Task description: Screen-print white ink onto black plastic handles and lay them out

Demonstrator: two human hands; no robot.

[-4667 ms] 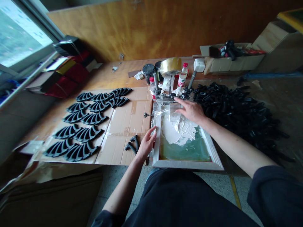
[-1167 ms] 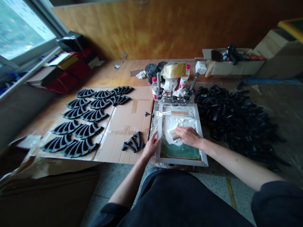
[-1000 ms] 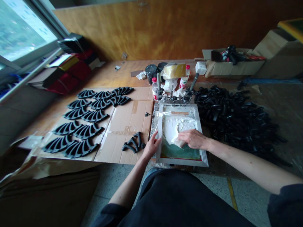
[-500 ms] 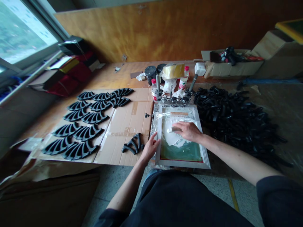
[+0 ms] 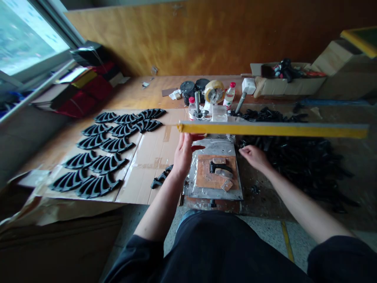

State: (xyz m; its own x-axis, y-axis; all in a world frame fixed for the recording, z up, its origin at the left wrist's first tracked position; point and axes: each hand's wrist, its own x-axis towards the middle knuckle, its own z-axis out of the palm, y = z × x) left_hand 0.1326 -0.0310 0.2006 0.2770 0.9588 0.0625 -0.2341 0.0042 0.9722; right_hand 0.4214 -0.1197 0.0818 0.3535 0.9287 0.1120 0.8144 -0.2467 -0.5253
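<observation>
My left hand (image 5: 183, 155), half-open, touches the raised screen frame (image 5: 273, 130)
Right hand (image 5: 255, 156) curled left of black handles (image 5: 300, 165); I cannot tell its hold

The frame edge (image 5: 273, 130) is yellow, the curved part (image 5: 221, 167) black.

Both bare forearms (image 5: 159, 214), dark-sleeved above, reach past the near edge of the brown wooden desk (image 5: 160, 86), the left hand (image 5: 183, 152) raised with fingers (image 5: 198, 147) parted, the right hand (image 5: 255, 157) loosely curled.
</observation>
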